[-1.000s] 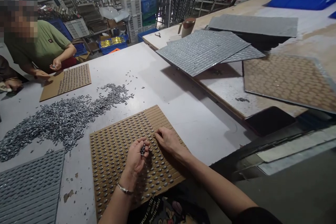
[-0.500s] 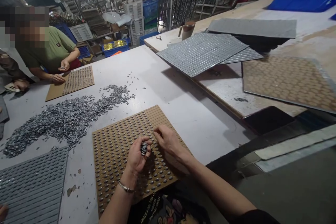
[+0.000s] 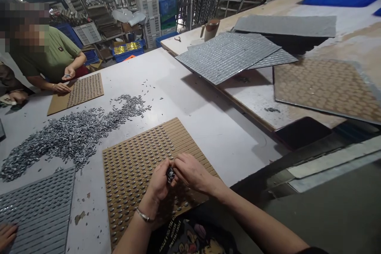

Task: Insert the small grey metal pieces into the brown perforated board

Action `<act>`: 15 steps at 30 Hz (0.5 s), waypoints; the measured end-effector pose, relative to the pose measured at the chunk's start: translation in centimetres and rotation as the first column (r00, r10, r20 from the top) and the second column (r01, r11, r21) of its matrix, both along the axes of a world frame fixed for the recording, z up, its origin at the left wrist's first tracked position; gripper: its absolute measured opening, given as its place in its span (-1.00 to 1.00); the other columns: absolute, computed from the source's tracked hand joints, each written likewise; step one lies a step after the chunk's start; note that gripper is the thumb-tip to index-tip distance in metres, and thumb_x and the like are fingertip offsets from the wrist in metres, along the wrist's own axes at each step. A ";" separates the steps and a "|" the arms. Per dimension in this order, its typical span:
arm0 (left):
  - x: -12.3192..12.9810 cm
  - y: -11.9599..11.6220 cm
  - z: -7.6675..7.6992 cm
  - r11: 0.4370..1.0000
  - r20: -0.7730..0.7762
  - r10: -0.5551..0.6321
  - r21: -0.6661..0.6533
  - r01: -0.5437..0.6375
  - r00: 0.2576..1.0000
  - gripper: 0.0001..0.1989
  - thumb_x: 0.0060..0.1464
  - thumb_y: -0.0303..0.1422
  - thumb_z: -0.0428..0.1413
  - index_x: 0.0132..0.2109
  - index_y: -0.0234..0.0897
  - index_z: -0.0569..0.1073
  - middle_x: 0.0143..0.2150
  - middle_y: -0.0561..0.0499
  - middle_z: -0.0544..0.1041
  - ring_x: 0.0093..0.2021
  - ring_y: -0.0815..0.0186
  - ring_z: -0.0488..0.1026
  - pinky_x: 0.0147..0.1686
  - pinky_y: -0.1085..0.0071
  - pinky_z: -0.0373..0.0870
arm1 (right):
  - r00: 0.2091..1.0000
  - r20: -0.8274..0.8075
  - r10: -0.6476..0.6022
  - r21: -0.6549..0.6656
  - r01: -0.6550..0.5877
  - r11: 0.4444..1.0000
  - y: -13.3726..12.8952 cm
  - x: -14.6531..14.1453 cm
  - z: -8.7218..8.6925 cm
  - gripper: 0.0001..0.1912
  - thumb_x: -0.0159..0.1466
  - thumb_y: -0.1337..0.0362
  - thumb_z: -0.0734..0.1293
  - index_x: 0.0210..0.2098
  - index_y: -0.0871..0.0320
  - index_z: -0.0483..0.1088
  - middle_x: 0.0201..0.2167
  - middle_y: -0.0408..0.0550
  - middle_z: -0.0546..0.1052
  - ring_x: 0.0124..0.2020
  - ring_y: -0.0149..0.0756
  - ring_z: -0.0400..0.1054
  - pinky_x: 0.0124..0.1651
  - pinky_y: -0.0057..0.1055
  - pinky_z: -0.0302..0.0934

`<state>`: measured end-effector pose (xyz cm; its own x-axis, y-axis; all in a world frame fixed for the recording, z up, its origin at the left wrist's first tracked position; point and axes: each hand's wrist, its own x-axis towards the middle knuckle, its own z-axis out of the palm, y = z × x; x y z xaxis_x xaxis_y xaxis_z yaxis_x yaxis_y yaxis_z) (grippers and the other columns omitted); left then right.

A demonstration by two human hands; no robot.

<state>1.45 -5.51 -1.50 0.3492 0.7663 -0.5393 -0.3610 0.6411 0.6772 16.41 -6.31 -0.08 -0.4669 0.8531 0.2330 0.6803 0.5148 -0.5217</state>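
My left hand (image 3: 158, 182) is cupped around a small heap of shiny, dark grey oval pieces (image 3: 170, 175). My right hand (image 3: 193, 172) meets it, with bent fingertips at those pieces; whether a piece is pinched between them is hidden. Beneath both hands lies a brown grooved board (image 3: 183, 137). Rows of similar oval pieces cover its left and middle parts, while the grooves along its right side are bare. A bracelet (image 3: 145, 215) circles my left wrist.
Left of the board spreads a big pile of loose oval pieces (image 3: 68, 137). A grey ribbed board (image 3: 38, 206) lies nearer, another person's hand (image 3: 7, 234) on it. Across the table a co-worker (image 3: 56, 59) handles a similar board (image 3: 86, 89). Grey sheets (image 3: 232, 55) overhang the right table's edge.
My right hand has moved from the board's surface to my left hand, and their fingers now meet at the pieces. The other person's hand at lower left shows more.
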 end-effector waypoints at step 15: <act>-0.8 -1.5 0.7 0.993 0.123 -0.114 0.013 0.114 0.986 -0.66 -0.01 -0.16 0.26 -0.30 -0.33 0.36 -0.48 0.10 0.36 -0.61 0.57 0.20 -0.73 0.66 -0.01 | 0.865 -0.456 -0.210 -0.176 0.143 0.974 -2.5 -0.6 -0.3 -0.84 0.38 0.34 0.10 -0.30 0.12 0.24 -0.33 -0.05 0.38 -0.27 -0.28 0.26 -0.19 -0.33 0.21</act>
